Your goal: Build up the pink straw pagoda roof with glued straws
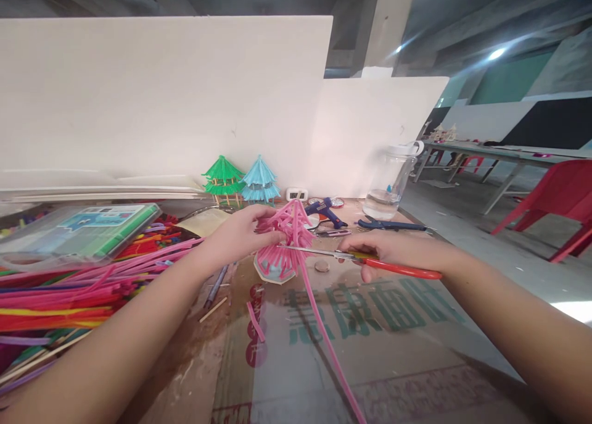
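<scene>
My left hand (243, 232) is closed on a pink pipe-cleaner pagoda model (287, 236), holding it up above the cardboard-covered table (379, 356). My right hand (393, 251) grips red-handled scissors (370, 260), whose blades reach left into the pink model. One long pink pipe cleaner (328, 344) trails from the model down toward me. A short pink offcut (255, 321) lies on the table below.
A green pagoda model (224, 178) and a blue one (259, 180) stand by the white board. Several coloured pipe cleaners (69, 294) and a plastic box (78, 226) lie left. A blue glue gun (326, 211), pliers (391, 225) and a clear jar (391, 186) sit behind. Red chair (555, 202) at right.
</scene>
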